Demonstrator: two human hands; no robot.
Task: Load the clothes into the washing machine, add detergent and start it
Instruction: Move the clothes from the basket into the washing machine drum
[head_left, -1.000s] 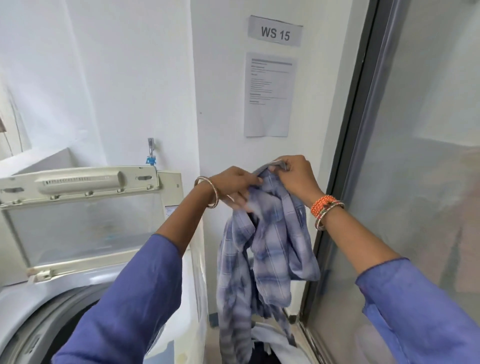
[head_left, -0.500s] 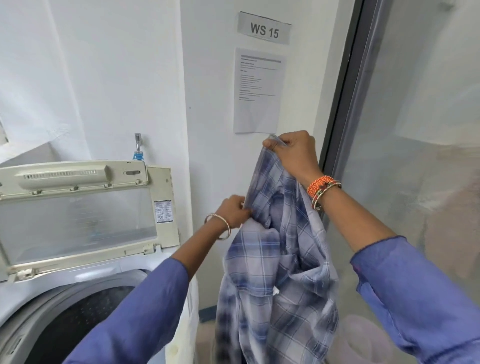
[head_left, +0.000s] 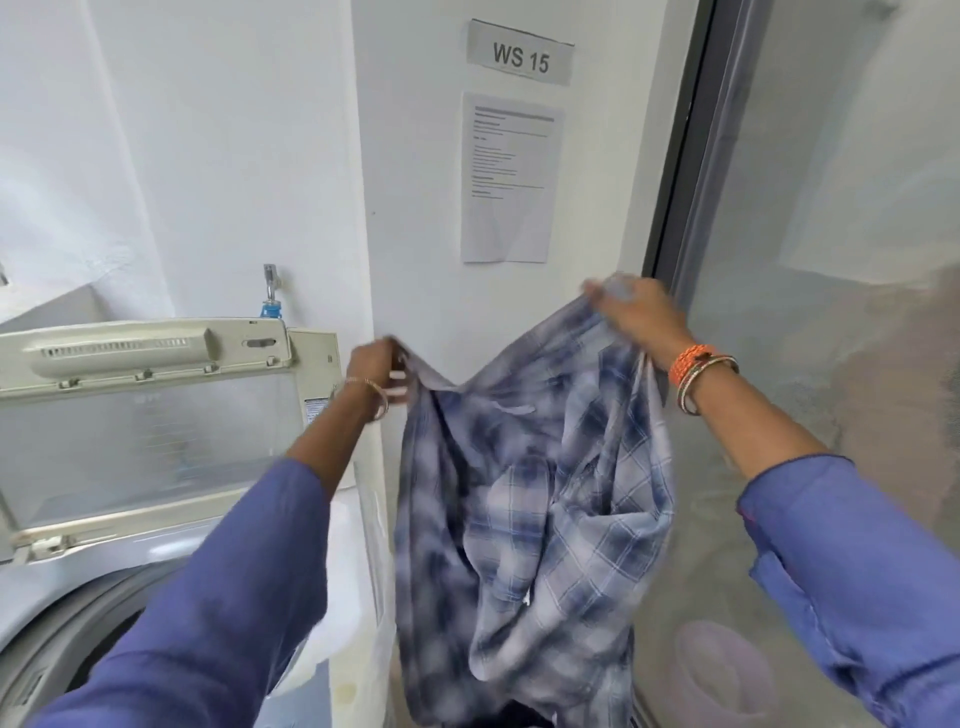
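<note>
Plaid shirt spread under the "WS 15" sign

My left hand (head_left: 376, 371) and right hand (head_left: 631, 312) each pinch the plaid shirt (head_left: 530, 499), now pulled wide apart; half a second ago they were close. The washing machine (head_left: 150, 415), lid up, sits at nine o'clock of it.

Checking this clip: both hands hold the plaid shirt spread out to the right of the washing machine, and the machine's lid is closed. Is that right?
Not quite: the lid is open, standing raised behind the drum opening, as the head view shows. The rest holds: the left hand and right hand each grip the plaid shirt, spread out to the right of the washing machine.
</note>
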